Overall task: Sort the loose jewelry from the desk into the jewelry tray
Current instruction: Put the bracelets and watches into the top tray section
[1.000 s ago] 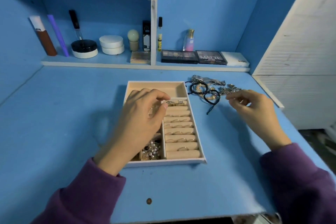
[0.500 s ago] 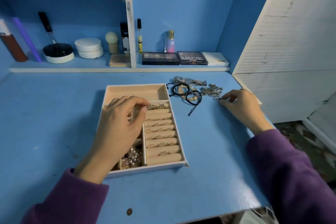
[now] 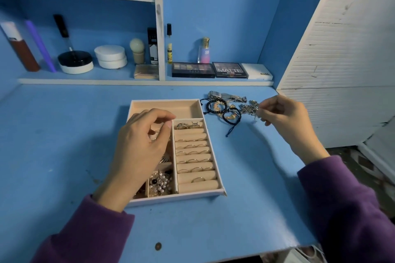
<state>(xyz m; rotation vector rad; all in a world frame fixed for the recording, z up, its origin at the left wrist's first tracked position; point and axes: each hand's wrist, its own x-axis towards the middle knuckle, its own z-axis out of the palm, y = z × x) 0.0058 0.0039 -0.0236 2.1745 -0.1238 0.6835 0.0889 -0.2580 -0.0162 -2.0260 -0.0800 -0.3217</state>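
A beige jewelry tray (image 3: 166,101) lies mid-desk. Its right column of rolls holds thin rings (image 3: 193,152), and a near-left compartment holds pearl pieces (image 3: 160,183). My left hand (image 3: 141,147) hovers over the tray's left compartments with thumb and forefinger pinched; what they hold is unclear. Right of the tray lie a silver watch (image 3: 224,96), black cord bracelets (image 3: 232,116) and a heap of small silver pieces (image 3: 246,109). My right hand (image 3: 284,117) is just above that heap, pinching a small silver piece (image 3: 257,111).
A low shelf at the back carries eyeshadow palettes (image 3: 193,69), jars (image 3: 111,56) and bottles. A white slatted door (image 3: 342,60) closes off the right side. A coin (image 3: 158,246) lies near the desk's front edge.
My right hand dropped onto the silver heap, then rose slightly with a silver piece pinched in its fingers. My left hand stayed over the tray. The view shifted a little.
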